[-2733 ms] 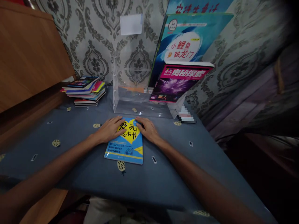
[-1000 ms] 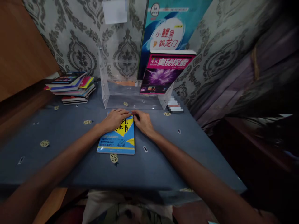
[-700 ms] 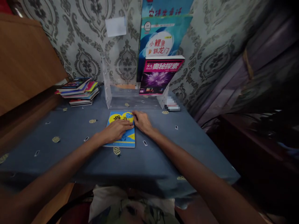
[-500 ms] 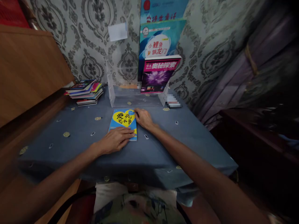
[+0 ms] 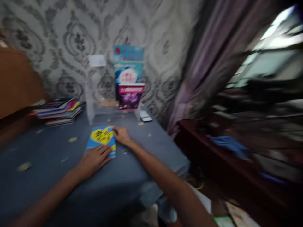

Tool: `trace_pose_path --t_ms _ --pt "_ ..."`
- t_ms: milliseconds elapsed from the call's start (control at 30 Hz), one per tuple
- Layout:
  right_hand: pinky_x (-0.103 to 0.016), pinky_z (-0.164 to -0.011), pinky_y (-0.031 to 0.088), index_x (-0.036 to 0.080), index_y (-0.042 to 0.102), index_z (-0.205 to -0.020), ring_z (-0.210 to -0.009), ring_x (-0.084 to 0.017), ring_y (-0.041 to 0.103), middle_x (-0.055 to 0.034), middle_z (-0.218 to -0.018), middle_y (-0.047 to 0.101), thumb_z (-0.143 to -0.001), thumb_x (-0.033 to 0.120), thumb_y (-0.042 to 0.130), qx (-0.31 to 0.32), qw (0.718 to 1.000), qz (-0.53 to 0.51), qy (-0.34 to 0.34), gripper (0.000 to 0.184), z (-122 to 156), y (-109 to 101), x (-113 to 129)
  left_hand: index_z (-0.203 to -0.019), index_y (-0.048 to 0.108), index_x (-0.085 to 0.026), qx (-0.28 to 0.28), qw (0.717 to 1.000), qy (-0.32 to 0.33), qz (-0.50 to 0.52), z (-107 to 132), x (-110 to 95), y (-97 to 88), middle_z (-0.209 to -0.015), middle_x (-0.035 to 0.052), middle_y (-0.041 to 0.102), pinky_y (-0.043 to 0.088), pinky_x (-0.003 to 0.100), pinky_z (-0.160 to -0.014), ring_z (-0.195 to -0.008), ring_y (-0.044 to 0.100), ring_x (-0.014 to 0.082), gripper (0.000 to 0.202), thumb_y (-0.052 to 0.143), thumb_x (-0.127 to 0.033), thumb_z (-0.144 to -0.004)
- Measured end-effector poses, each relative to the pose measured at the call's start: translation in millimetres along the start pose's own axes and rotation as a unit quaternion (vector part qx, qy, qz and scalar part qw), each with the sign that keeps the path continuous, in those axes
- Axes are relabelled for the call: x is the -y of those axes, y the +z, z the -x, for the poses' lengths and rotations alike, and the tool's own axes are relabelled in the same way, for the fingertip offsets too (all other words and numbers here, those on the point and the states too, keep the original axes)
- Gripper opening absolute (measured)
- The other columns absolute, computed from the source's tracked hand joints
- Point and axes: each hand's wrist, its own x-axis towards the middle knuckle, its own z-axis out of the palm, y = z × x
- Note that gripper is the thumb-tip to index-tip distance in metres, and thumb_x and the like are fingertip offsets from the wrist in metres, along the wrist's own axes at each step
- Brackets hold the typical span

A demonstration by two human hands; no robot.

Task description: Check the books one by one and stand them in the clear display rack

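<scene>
A blue book point(image 5: 100, 136) with a yellow heart and dark lettering on its cover lies closed on the cloth-covered table point(image 5: 132, 170). My left hand point(image 5: 96, 158) rests flat across the lower part of the cover, fingers stretched out. At the book's upper right corner is my right hand point(image 5: 122, 136), its fingers bent and pressed together on the corner. Behind the book stands a clear plastic rack point(image 5: 104, 118), which holds a magazine with a purple cover point(image 5: 129, 97) and blue books point(image 5: 129, 67) upright at its right side.
A stack of books point(image 5: 59, 110) lies at the table's back left. Beside the rack's right end is a phone-like flat object point(image 5: 145, 116). A purple curtain point(image 5: 189, 85) hangs at the right, above dark red furniture point(image 5: 213, 157). A brown wooden panel point(image 5: 19, 85) stands at the left.
My view has swung to the right and blurred, so the table appears farther left and more of the right side shows. Both hands keep their places on the book.
</scene>
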Motion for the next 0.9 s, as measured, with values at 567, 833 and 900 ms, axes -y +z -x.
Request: trace_pose_path --t_ms 567,833,900 --pt "-0.040 -0.111 0.042 0.021 0.064 -0.125 -0.130 -0.022 0.057 -0.0098 -0.137 0.064 -0.091 0.015 0.053 0.010 0.999 -0.038 -0.018 0.036 -9 15 -20 -0.124 0.065 -0.015 -0.001 0.999 0.022 -0.026 -2 2 15.5 -0.120 0.0159 0.070 0.057 0.041 -0.088 -0.109 0.067 0.0271 0.038 0.034 -0.028 -0.106" --pt "-0.047 -0.113 0.039 0.017 0.065 -0.126 -0.132 -0.026 0.055 -0.0151 -0.141 0.060 -0.090 0.024 0.056 0.008 0.990 -0.102 -0.095 0.038 -5 24 -39 -0.119 0.061 -0.014 0.026 0.999 0.007 0.021 -13 7 -2.5 -0.112 0.0115 0.072 0.056 0.038 -0.088 -0.103 0.067 0.0223 0.031 0.036 -0.028 -0.106" --pt "-0.049 -0.113 0.038 0.019 0.064 -0.128 -0.134 -0.026 0.053 -0.0138 -0.142 0.059 -0.090 0.026 0.058 0.013 0.989 -0.098 -0.113 0.039 0 23 -39 -0.118 0.062 -0.015 0.016 0.999 -0.007 0.035 -12 7 -2.6 -0.113 0.0116 0.072 0.057 0.037 -0.086 -0.102 0.068 0.0216 0.031 0.038 -0.030 -0.106"
